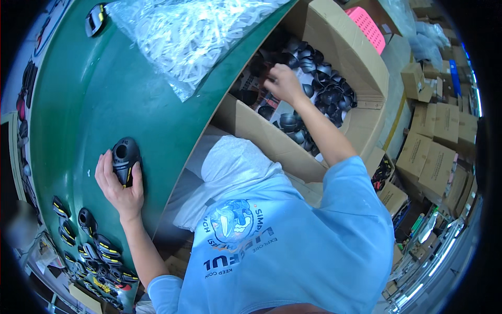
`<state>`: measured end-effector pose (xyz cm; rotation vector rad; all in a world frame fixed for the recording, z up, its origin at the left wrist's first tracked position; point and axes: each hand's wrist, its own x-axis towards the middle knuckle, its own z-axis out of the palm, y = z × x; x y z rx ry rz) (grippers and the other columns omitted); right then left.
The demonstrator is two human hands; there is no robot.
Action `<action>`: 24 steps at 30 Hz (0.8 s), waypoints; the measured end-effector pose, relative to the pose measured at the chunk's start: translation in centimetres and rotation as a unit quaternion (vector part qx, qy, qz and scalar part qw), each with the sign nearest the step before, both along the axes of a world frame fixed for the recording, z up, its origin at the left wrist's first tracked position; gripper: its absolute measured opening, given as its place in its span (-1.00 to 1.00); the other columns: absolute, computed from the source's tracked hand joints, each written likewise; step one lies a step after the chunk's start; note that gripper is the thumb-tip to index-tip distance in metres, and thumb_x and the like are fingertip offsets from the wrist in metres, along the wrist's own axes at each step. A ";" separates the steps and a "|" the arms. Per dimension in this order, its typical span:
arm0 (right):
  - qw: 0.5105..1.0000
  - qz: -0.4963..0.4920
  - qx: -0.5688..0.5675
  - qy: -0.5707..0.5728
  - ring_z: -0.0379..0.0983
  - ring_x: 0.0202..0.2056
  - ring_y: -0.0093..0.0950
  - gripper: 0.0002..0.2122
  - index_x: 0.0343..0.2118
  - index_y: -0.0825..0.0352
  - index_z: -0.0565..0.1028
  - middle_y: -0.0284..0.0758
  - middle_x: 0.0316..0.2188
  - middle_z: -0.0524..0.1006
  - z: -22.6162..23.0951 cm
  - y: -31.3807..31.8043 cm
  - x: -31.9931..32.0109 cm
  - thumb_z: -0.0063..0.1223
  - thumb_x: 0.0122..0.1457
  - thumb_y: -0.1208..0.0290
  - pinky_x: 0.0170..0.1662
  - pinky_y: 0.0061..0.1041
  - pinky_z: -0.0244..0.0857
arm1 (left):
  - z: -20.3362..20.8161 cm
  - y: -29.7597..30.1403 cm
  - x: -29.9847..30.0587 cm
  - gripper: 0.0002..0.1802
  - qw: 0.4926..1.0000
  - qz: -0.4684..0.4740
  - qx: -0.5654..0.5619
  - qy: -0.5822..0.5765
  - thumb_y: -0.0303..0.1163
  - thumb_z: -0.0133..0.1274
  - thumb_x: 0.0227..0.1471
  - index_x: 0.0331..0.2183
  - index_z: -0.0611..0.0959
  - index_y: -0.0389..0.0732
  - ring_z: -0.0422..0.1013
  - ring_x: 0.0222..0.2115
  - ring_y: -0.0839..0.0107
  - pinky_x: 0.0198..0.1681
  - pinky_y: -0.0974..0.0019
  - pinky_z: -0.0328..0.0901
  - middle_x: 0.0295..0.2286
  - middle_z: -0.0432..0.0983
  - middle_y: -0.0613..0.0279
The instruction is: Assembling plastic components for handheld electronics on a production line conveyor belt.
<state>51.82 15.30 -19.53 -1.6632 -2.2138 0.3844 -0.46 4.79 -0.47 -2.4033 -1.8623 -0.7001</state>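
Note:
My left hand [119, 183] is wrapped round a black moulded plastic piece [127, 152] with a round hole near its top and yellow marks low on its side. The piece rests on the green tabletop [151, 125]. To the right, my right hand [285, 83] reaches down into a big cardboard box [261, 131], its fingers bent and somewhat apart. Many dark, curved plastic shells [329, 94] fill the box around it. Nothing shows plainly between those fingers, and their tips blur against the dark shells.
A clear bag of white plastic pieces [178, 42] covers the table's far side, beside a single black-and-grey piece [95, 20]. Several black-and-yellow pieces [99, 256] lie at the near left. Behind the box are a pink basket [366, 29] and stacked cartons [431, 157].

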 end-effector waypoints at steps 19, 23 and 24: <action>0.987 -0.014 -0.154 -0.038 0.66 -0.17 -0.01 -0.70 -0.13 0.42 0.68 -0.01 -0.23 0.70 -3.6 -3.5 -1.5 0.36 0.17 0.31 -0.05 -0.04 0.52 | -0.8 0.8 0.4 -0.25 1.000 0.006 0.000 -0.015 -0.33 0.40 0.10 0.26 0.53 -0.32 0.42 0.19 -0.16 0.31 -0.13 0.26 0.14 0.55 -0.09; 0.940 -0.132 -0.019 0.315 0.66 -0.35 -0.40 -0.81 -0.07 0.34 0.69 -0.21 -0.40 0.68 2.5 -2.7 -2.8 0.25 0.36 0.38 -0.25 -0.34 0.54 | -0.3 -0.1 -0.4 -0.25 0.999 0.031 0.013 -0.011 -0.31 0.41 0.09 0.26 0.54 -0.31 0.42 0.19 -0.16 0.31 -0.13 0.27 0.13 0.55 -0.09; 0.913 -0.159 -0.022 0.374 0.56 -0.41 -0.64 -0.84 -0.02 0.29 0.68 -0.38 -0.44 0.62 5.7 -2.5 -3.4 0.16 0.46 0.41 -0.31 -0.55 0.46 | 0.0 -0.2 -0.4 -0.26 0.999 0.031 0.011 -0.004 -0.30 0.41 0.08 0.25 0.55 -0.30 0.42 0.19 -0.16 0.31 -0.13 0.27 0.13 0.55 -0.09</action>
